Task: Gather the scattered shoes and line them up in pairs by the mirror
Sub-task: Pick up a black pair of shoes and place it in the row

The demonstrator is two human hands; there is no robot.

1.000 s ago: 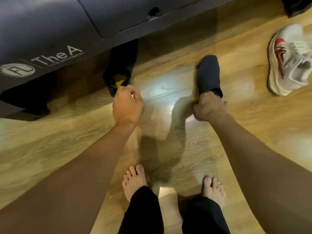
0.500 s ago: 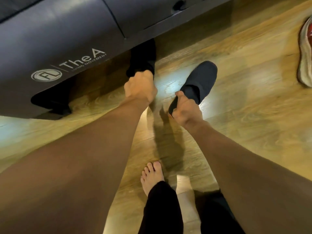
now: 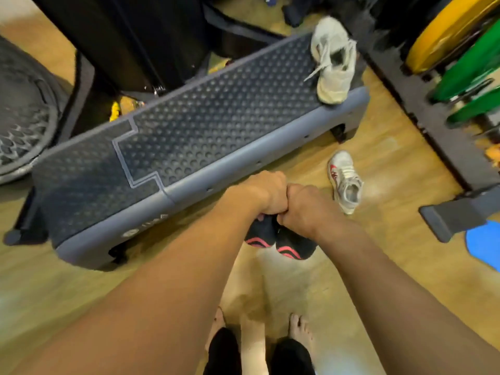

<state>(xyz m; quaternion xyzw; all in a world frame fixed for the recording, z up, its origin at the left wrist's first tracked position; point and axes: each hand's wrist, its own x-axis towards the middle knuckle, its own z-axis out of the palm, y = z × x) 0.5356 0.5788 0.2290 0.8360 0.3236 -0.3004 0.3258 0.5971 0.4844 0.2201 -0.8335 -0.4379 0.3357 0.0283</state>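
Observation:
My left hand (image 3: 263,192) grips one black shoe (image 3: 258,235) and my right hand (image 3: 304,205) grips the other black shoe (image 3: 293,246). The two hands touch, and both shoes hang side by side above the wooden floor, red stripes showing on their lower ends. A white sneaker with red marks (image 3: 345,181) lies on the floor to the right of my hands. Another white sneaker (image 3: 334,59) sits on the far right end of the grey step platform (image 3: 194,125). No mirror is in view.
The step platform runs across the floor just ahead of my hands. A black rack with yellow and green weight plates (image 3: 460,50) stands at the right, a grey foot (image 3: 454,215) and a blue mat (image 3: 484,244) beside it. My bare feet (image 3: 299,328) are below.
Both hands lifted the black shoes off the floor and came together in front of me. The camera rose, so the platform top and a second white sneaker now show.

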